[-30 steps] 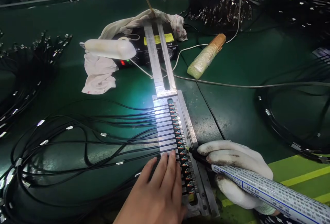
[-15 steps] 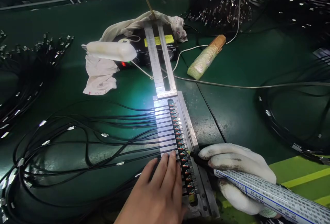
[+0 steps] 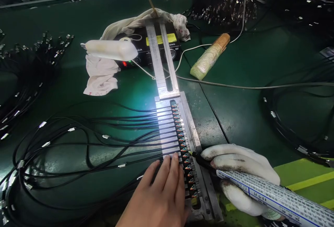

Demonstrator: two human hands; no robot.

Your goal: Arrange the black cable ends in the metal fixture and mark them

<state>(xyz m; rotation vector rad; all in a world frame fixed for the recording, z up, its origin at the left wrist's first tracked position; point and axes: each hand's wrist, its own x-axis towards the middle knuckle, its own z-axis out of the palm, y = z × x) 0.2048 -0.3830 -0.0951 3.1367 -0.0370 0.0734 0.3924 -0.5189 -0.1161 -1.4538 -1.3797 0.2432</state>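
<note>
A metal fixture (image 3: pixel 191 129) lies on the green work surface with a row of black cables (image 3: pixel 141 140) laid across it. Their stripped ends (image 3: pixel 180 129), with small coloured wires, line up along its slot. My bare left hand (image 3: pixel 161 188) rests flat on the fixture's left side, fingers stretched over the cables. In a white glove, my right hand (image 3: pixel 245 171) grips a printed white tube (image 3: pixel 276 192) with a black nozzle. The nozzle's thin yellowish tip is at the cable ends, just right of my left fingertips; whether it touches is too small to tell. Lower cables are partly hidden by my left hand.
Behind the fixture, a slotted metal plate (image 3: pixel 156 63) leans on a black control box (image 3: pixel 143 60) draped with white cloth (image 3: pixel 101 75). A white wrapped piece (image 3: pixel 112 50) lies there too. A taped bundle (image 3: pixel 210 58) and a grey hose (image 3: pixel 235 87) lie right. Cable bundles (image 3: pixel 31 67) flank both sides.
The hands and the tube hold almost the same place. The nozzle tip has shifted very slightly up and left along the cable ends, and the camera view has moved a little.
</note>
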